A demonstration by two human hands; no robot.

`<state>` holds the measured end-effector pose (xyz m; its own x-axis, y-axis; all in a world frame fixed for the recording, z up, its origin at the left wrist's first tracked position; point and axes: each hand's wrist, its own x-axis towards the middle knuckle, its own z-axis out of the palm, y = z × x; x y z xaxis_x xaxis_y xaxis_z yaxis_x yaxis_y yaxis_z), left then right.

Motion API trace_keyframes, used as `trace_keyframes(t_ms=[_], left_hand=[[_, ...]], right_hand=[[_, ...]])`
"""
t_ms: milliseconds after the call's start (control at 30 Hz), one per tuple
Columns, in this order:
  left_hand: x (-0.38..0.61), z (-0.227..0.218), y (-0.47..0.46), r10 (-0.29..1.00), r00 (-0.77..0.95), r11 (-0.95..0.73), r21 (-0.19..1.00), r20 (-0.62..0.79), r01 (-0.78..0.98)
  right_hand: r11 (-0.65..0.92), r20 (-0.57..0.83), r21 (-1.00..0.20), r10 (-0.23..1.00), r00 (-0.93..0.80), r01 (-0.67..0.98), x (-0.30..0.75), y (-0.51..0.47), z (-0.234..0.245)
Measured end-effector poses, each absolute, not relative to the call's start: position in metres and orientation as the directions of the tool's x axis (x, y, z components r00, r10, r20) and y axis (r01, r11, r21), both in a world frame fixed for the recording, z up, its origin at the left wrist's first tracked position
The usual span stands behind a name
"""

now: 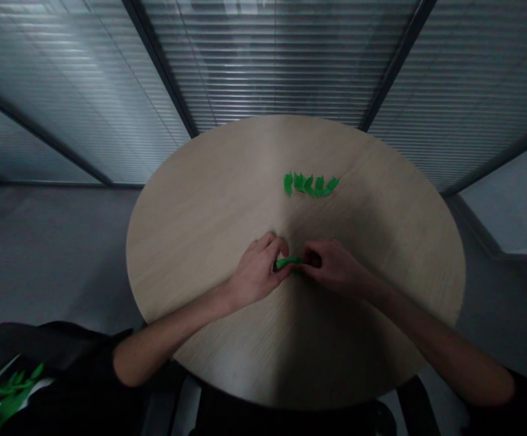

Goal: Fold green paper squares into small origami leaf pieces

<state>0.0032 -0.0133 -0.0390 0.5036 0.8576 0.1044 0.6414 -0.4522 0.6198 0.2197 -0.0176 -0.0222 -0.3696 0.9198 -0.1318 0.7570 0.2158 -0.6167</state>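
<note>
My left hand [256,272] and my right hand [333,266] are both closed in a narrow pinch on one small green folded paper piece [288,262]. The thumbs and first fingers meet on its two ends, and only the middle of it shows between them. It lies low, touching or just above the round pale wooden table [199,212], near the middle and a little toward me.

I judge it very light, thin and soft. It creases easily and slips under flat fingers, so the folded edges are the best place to hold it, with fingertips only.

Farther from me, well apart, a row of green folded paper pieces [311,184] lies on the table. Behind it hang grey slatted blinds [263,54].
</note>
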Motion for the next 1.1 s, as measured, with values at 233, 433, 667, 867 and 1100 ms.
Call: trace_keyframes(t_ms=[233,433,667,867,1100], left_hand=[[-0.002,-0.043,-0.01,0.834,0.534,-0.478,0.668,0.139,0.571],[-0.006,-0.043,-0.009,0.825,0.543,-0.495,0.663,0.155,0.562],[-0.008,-0.042,-0.01,0.817,0.562,-0.492,0.665,0.129,0.562],[-0.008,-0.042,-0.009,0.814,0.566,-0.5,0.654,0.131,0.567],[-0.01,-0.041,-0.01,0.774,0.605,-0.573,0.615,0.187,0.542]], right_hand=[[0.21,-0.268,-0.554,0.871,-0.411,0.806,0.219,0.001,-0.016],[0.23,-0.213,-0.582,0.882,-0.419,0.78,0.221,-0.003,-0.02],[0.224,-0.18,-0.666,0.877,-0.445,0.711,0.229,-0.011,-0.022],[0.2,-0.196,-0.667,0.883,-0.427,0.718,0.229,-0.012,-0.019],[0.205,-0.158,-0.711,0.886,-0.437,0.673,0.231,-0.012,-0.022]])
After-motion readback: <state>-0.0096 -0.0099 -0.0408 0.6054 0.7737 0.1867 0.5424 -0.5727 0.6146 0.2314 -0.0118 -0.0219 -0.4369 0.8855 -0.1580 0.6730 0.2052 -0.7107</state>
